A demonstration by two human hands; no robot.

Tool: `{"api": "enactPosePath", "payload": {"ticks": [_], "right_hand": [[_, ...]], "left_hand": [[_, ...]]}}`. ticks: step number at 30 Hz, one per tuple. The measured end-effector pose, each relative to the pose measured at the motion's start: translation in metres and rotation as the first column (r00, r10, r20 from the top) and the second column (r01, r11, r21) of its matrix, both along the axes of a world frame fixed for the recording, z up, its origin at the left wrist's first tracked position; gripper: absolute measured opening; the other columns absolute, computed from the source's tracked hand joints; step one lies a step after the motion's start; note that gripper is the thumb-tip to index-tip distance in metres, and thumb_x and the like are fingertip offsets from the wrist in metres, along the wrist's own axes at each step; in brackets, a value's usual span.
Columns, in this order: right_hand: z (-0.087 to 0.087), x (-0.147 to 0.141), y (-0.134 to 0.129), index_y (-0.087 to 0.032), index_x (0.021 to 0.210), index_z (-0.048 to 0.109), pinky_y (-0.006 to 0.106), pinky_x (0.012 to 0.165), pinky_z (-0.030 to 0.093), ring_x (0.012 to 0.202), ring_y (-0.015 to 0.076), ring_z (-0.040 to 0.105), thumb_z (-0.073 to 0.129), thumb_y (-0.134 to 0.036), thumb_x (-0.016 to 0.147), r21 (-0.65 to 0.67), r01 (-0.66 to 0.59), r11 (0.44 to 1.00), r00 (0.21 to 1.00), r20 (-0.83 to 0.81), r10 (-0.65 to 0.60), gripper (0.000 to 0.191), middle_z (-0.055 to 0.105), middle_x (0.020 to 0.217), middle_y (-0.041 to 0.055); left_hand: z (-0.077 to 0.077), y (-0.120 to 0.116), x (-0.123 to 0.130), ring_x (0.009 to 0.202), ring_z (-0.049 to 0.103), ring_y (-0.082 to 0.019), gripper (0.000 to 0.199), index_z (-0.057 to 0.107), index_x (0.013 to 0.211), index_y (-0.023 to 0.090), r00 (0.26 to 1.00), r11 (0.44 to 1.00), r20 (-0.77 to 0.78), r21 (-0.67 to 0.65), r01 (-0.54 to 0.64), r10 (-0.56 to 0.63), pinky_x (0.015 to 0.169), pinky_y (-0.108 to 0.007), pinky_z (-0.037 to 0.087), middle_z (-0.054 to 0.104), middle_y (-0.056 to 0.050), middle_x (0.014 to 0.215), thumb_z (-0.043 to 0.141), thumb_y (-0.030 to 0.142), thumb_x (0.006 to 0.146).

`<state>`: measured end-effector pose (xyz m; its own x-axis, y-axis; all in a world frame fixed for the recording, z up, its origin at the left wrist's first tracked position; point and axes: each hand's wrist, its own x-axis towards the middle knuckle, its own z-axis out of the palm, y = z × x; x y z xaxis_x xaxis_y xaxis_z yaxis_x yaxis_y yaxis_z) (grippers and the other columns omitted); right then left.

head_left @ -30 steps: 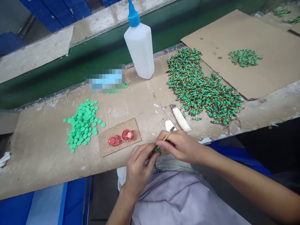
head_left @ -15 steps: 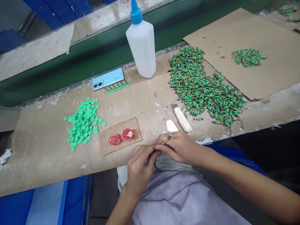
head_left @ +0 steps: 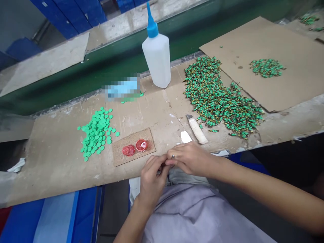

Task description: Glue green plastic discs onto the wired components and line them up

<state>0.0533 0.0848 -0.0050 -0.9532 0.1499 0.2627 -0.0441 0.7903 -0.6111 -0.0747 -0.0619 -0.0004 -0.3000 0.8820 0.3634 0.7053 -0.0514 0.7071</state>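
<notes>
A thin metal-tipped tool [head_left: 173, 156] is gripped in the fingers of the right hand [head_left: 188, 158] at the near edge of the surface [head_left: 50, 162]; the left hand [head_left: 153, 173] is pressed alongside, its fingertips hidden, so its grip cannot be told. Beyond, 2 red caps [head_left: 128, 150] are set on a cardboard rectangle [head_left: 120, 159], between piled green discs [head_left: 97, 133] and heaped figurines [head_left: 222, 98].

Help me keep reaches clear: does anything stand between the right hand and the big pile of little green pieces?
Yes: the white-handled knife lies on the bench between the right hand and the big green pile. It lies flat, so a hand could probably pass over it.
</notes>
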Motion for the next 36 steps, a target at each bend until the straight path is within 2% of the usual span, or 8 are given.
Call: {"api": "enactPosePath", "payload": {"ticks": [4,9,22,25,28,31,33,36], "right_hand": [[-0.005,0.004,-0.002,-0.017,0.088,0.06,0.027,0.07,0.045,0.073,0.0175,0.067,0.042,-0.029,0.11,-0.132,0.073,0.989,0.991,-0.098,-0.087,0.03,0.068,0.077,0.0041],[0.0,0.01,0.0,-0.02,0.081,0.055,0.022,0.063,0.041,0.062,0.0115,0.057,0.045,-0.025,0.107,-0.504,0.234,0.831,0.931,-0.131,-0.341,0.027,0.057,0.07,-0.0025],[0.004,0.011,0.001,-0.02,0.079,0.056,0.023,0.061,0.042,0.062,0.0106,0.058,0.048,-0.023,0.105,-0.497,0.197,0.845,0.942,-0.143,-0.304,0.027,0.06,0.073,-0.0013],[0.005,0.01,0.0,-0.019,0.081,0.058,0.022,0.06,0.041,0.061,0.0095,0.057,0.049,-0.022,0.105,-0.482,0.195,0.854,0.941,-0.153,-0.301,0.026,0.06,0.073,-0.002],[0.006,0.01,-0.001,-0.018,0.082,0.058,0.022,0.06,0.041,0.061,0.0091,0.057,0.049,-0.021,0.105,-0.493,0.189,0.85,0.942,-0.154,-0.299,0.025,0.06,0.074,-0.0019],[0.003,0.011,0.0,-0.019,0.078,0.057,0.023,0.06,0.041,0.06,0.0096,0.057,0.048,-0.023,0.106,-0.507,0.181,0.843,0.943,-0.155,-0.296,0.03,0.062,0.074,-0.001],[0.0,0.011,0.002,-0.019,0.077,0.056,0.023,0.06,0.04,0.061,0.0103,0.057,0.048,-0.024,0.106,-0.491,0.184,0.852,0.944,-0.152,-0.292,0.031,0.062,0.073,-0.0005],[0.004,0.01,-0.002,-0.019,0.081,0.057,0.024,0.062,0.042,0.063,0.0121,0.057,0.045,-0.031,0.107,-0.443,0.23,0.866,0.94,-0.129,-0.316,0.031,0.06,0.071,-0.0001]], "left_hand": [[0.0,-0.001,0.0,0.072,0.058,-0.012,0.018,0.067,0.11,0.019,1.0,1.0,-0.012,-0.003,0.02,-0.02,0.067,-0.021,0.049,0.067,0.001,0.083,0.069,0.01,0.094],[0.0,-0.003,0.0,0.075,0.061,-0.013,0.022,0.068,0.111,0.02,1.0,0.998,0.002,-0.058,0.012,-0.012,0.067,-0.021,0.051,0.069,0.0,0.085,0.072,0.01,0.092],[-0.003,-0.006,-0.008,0.089,0.073,-0.016,0.019,0.076,0.103,0.023,0.98,0.999,0.2,-0.025,0.021,-0.015,0.081,-0.027,0.059,0.078,-0.003,0.099,0.072,0.008,0.091],[0.002,-0.01,-0.01,0.091,0.076,-0.017,0.017,0.078,0.104,0.026,0.896,0.994,0.436,-0.106,-0.04,0.082,0.083,-0.026,0.062,0.079,-0.002,0.099,0.073,0.015,0.093],[0.01,-0.013,-0.009,0.087,0.077,-0.015,0.014,0.077,0.104,0.026,0.715,0.988,0.686,-0.149,-0.045,0.136,0.075,-0.02,0.062,0.081,-0.002,0.097,0.076,0.02,0.091],[0.015,-0.012,-0.009,0.073,0.075,-0.011,0.014,0.074,0.105,0.024,0.599,0.99,0.791,-0.142,-0.011,0.121,0.063,-0.014,0.059,0.081,-0.004,0.094,0.077,0.025,0.091],[0.016,-0.011,-0.01,0.072,0.075,-0.012,0.014,0.072,0.105,0.023,0.637,0.989,0.76,-0.145,-0.027,0.129,0.063,-0.016,0.06,0.081,-0.004,0.094,0.075,0.027,0.093],[0.014,-0.012,-0.016,0.086,0.078,-0.018,0.009,0.075,0.102,0.025,0.87,0.988,0.472,-0.115,-0.101,0.144,0.076,-0.022,0.064,0.081,-0.004,0.1,0.07,0.024,0.094]]}}
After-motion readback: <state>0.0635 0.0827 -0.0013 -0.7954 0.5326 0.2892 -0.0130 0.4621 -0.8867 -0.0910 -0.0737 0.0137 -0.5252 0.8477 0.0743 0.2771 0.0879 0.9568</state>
